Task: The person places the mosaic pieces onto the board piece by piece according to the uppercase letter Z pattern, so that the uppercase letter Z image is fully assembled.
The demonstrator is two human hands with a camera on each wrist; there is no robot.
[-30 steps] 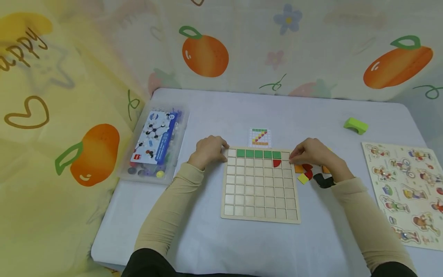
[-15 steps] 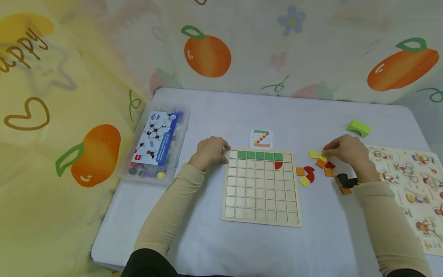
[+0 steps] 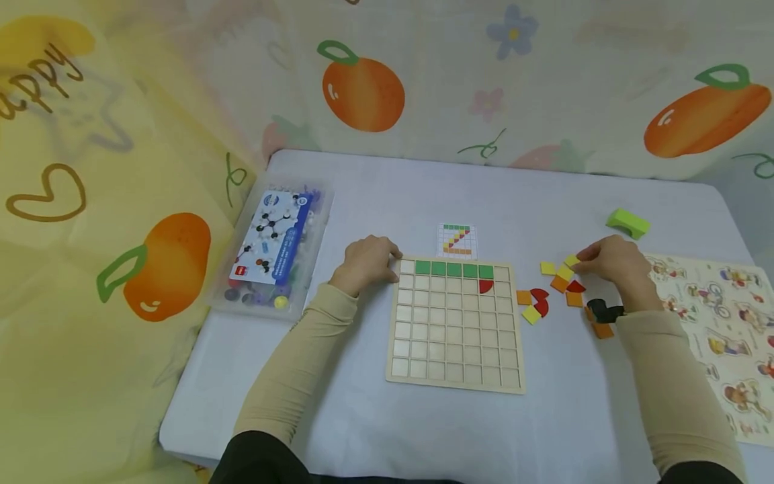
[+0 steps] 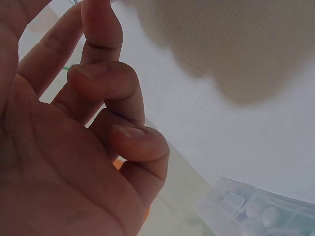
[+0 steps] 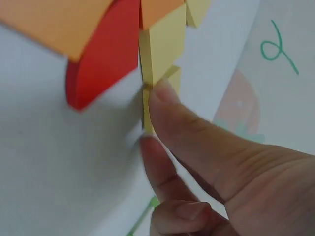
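Observation:
My left hand (image 3: pixel 366 262) holds the upper left corner of a pale wooden grid board (image 3: pixel 444 323), with thumb and index finger at its edge. In the left wrist view, other fingers (image 4: pixel 138 145) of that hand curl loosely. Green square tiles (image 3: pixel 454 269) fill part of the board's top row, and a red quarter-circle tile (image 3: pixel 486 286) sits below the last one. To the right of the board, my right hand (image 3: pixel 619 265) pinches a yellow square tile (image 5: pixel 146 110) between thumb and index finger, beside another yellow tile (image 5: pixel 165 44) and a red tile (image 5: pixel 106 54).
Loose orange (image 3: pixel 523 297), red and yellow tiles lie right of the board. A small pattern card (image 3: pixel 457 240) is behind it. A clear plastic box (image 3: pixel 218 306) stands left. A green arch block (image 3: pixel 627 223) and a picture puzzle board (image 3: pixel 722 329) are at right.
My right hand has moved right from the board's upper right corner to the loose tiles and now pinches a yellow one. My left hand has stayed at the board's corner.

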